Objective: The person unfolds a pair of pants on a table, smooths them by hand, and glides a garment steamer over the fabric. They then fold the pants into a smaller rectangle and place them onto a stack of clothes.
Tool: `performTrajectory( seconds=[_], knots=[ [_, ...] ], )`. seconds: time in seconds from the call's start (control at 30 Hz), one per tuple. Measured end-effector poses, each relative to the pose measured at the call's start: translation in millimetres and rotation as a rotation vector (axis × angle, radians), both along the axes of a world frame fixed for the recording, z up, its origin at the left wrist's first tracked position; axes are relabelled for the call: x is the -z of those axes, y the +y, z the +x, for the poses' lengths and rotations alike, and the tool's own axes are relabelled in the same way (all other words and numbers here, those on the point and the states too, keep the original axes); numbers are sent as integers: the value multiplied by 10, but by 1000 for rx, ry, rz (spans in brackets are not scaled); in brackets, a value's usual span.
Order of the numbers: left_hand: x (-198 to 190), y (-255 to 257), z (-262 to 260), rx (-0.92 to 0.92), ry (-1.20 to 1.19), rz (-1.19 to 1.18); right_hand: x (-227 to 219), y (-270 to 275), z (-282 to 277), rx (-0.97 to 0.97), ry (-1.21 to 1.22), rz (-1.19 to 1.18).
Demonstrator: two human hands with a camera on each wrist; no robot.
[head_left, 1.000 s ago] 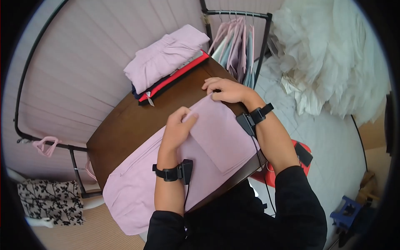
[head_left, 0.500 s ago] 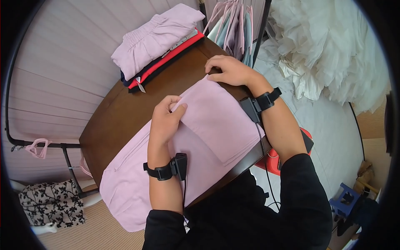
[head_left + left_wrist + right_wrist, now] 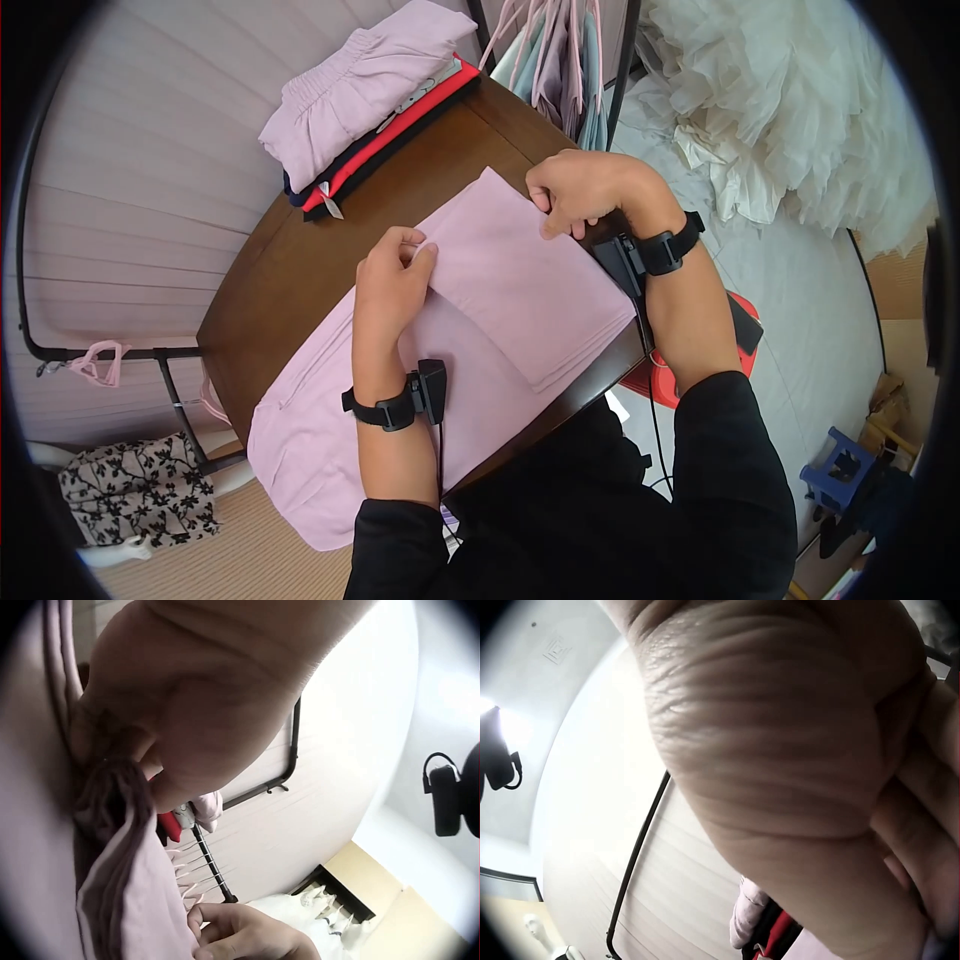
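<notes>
A light pink garment (image 3: 340, 390) lies across the brown table (image 3: 262, 262), its right part folded over into a layered rectangle. My left hand (image 3: 392, 285) pinches the fold's left edge, thumb on top. In the left wrist view, the bunched pink cloth (image 3: 124, 847) runs in several layers under the left hand (image 3: 202, 697). At the far right edge of the folded part, my right hand (image 3: 590, 190) pinches the cloth between thumb and bent forefinger. The right wrist view is mostly filled by the right hand (image 3: 780, 750), which hides its fingertips.
A stack of folded clothes (image 3: 365, 85), pink on top with red and dark ones below, stands at the table's back. Hanging clothes (image 3: 565, 80) and a white tulle dress (image 3: 780, 110) are at the right. A red object (image 3: 665, 385) sits beyond the table's right edge.
My right hand has moved from the far corner of the fold down along its right edge, fingers now more curled. The left hand keeps its hold on the left edge.
</notes>
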State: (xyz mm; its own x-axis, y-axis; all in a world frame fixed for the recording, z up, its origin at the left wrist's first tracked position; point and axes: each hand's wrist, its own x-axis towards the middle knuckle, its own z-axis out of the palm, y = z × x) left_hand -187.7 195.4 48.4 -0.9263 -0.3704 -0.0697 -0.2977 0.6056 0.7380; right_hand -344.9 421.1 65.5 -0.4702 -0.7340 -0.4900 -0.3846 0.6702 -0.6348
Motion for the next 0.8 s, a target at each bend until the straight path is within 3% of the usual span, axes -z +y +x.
performTrajectory(
  seconds=[0.17, 0.33, 0.47, 0.57, 0.8],
  knots=[
    [-142, 145, -348, 92, 7, -139, 63, 43, -58, -16, -45, -16],
    [39, 268, -1065, 320, -61, -77, 92, 41, -76, -20, -57, -19],
    [167, 254, -1273, 259, -127, 133, 126, 62, -94, -66, -59, -20],
    [143, 237, -1222, 326, -99, 187, 162, 77, -88, -75, -81, -31],
    [-119, -125, -506, 226, -230, 114, 167, 94, -126, -61, -136, -34]
  ],
)
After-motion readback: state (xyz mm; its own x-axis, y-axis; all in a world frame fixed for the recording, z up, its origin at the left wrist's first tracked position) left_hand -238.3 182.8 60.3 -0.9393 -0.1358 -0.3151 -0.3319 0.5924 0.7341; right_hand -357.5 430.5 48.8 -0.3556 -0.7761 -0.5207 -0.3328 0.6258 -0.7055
